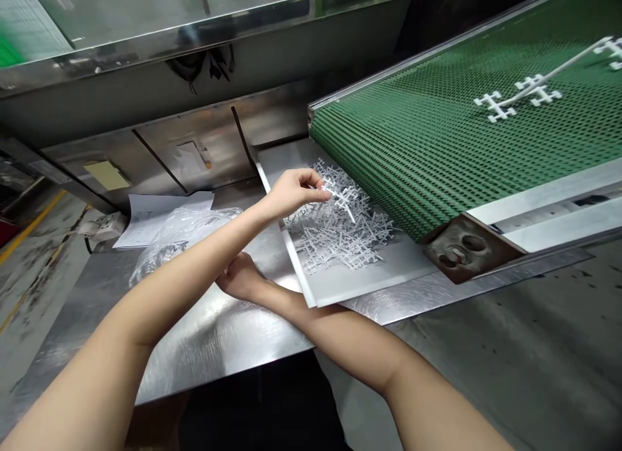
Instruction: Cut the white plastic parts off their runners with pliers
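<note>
The fingers (315,190) of the left hand (291,192) are drawn together at their tips, thumb under and the others curled over, pinching one white plastic cross piece (340,195) by its near end. The piece sticks out past the fingertips, away from the wrist, and hangs just above the pile of white pieces (343,234) (a loose heap of the same lattice-shaped mouldings). That pile is the thing to steer by.

The pile lies in a shallow grey tray (369,279), mostly toward its far half, with bare tray floor on the near side. The right hand (240,277) sits on the near-left side of the pile, outside the tray's raised left edge, crossing beneath the left forearm. Its fingers are hidden by that forearm, so I cannot tell whether they are curled round anything or open.

Directly behind and to the right of the pile, the green mesh conveyor belt (437,133) ends, its lip overhanging the tray. Farther up the belt from the pile lies a white runner with cross pieces (534,88) attached. Left of the pile, beyond the right hand, a crumpled clear plastic bag (179,234) lies on the steel table (218,334), with white paper sheets (150,214) just behind it.
</note>
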`<action>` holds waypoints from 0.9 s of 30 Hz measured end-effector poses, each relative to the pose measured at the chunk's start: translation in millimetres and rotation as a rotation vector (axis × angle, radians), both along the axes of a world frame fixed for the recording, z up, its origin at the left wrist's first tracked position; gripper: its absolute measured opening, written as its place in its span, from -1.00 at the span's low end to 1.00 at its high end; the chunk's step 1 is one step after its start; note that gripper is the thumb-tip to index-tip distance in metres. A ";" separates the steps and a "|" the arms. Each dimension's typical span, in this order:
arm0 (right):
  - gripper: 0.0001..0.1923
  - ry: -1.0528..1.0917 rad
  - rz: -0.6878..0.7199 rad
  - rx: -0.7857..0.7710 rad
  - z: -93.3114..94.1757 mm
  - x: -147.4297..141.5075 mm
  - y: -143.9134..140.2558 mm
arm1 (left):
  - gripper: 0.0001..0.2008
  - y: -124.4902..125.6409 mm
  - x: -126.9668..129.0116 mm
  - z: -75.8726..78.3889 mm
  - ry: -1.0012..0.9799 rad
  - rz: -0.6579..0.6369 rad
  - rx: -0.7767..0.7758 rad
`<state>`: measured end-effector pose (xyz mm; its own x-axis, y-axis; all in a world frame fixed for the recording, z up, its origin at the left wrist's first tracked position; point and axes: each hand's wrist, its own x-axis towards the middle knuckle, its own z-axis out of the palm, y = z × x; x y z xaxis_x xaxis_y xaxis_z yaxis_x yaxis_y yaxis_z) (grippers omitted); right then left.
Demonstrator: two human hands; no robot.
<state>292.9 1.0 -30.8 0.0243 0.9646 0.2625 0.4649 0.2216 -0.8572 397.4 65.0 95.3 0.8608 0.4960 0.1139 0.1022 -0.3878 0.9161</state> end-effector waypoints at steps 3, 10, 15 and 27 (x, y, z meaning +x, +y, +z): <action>-0.65 -0.013 0.011 -0.005 -1.5 0.6 0.4 | -0.69 2.0 -2.6 -3.3 0.036 0.018 0.015; -0.69 -0.031 0.042 -0.019 1.2 2.3 -2.3 | -0.61 5.5 -6.4 0.9 -0.038 0.028 0.274; -0.72 -0.026 0.066 -0.054 5.7 3.8 -5.4 | -0.61 4.4 -5.6 -5.3 0.129 -0.062 0.299; -0.63 -0.057 0.144 -0.091 23.7 10.5 -13.8 | -0.57 -15.3 -40.5 20.2 0.597 -0.327 0.948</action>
<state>303.4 -12.8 -7.1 -0.1287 0.9768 0.1711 0.4824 0.2124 -0.8498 356.9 49.7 115.5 0.9738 0.1742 -0.1460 0.1879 -0.9784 0.0858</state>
